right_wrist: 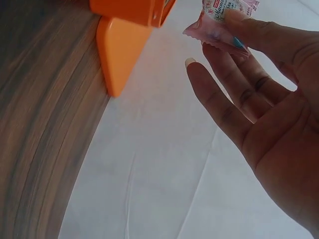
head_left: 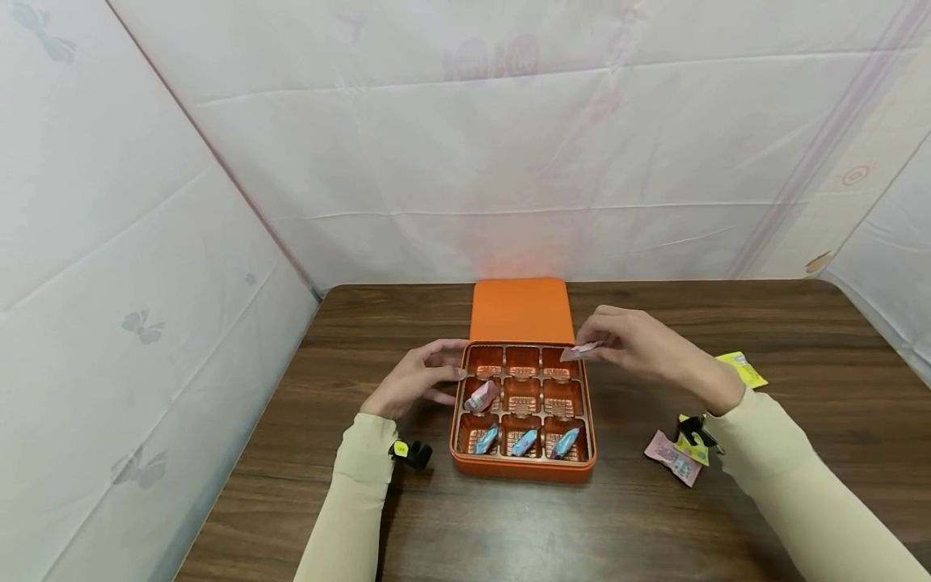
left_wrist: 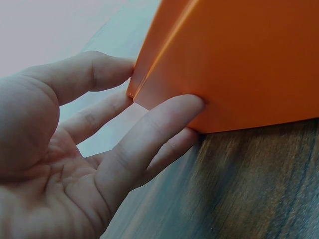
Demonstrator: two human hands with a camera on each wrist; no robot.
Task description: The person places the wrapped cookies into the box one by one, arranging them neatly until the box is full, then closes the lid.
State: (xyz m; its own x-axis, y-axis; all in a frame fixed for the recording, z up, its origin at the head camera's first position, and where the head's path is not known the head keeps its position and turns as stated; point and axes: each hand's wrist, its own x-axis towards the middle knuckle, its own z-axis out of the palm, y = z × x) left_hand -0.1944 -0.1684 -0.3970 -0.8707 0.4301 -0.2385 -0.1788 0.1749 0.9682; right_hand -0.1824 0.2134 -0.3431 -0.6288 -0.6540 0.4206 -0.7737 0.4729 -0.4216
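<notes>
An orange box (head_left: 522, 473) with nine compartments lies open on the wooden table, its lid (head_left: 521, 309) flat behind it. Wrapped candies sit in the three front cells (head_left: 525, 441) and one pink one in the middle-left cell (head_left: 480, 397). My left hand (head_left: 420, 378) rests with straight fingers (left_wrist: 154, 124) against the box's left wall (left_wrist: 239, 64). My right hand (head_left: 640, 343) pinches a pink wrapped candy (head_left: 579, 351) (right_wrist: 224, 20) above the back-right cell.
Loose candy packets lie right of the box: a yellow one (head_left: 743, 368) and a pink one (head_left: 673, 458) over another yellow one. White sheeting walls stand behind and to the left. The table's front edge is near my arms.
</notes>
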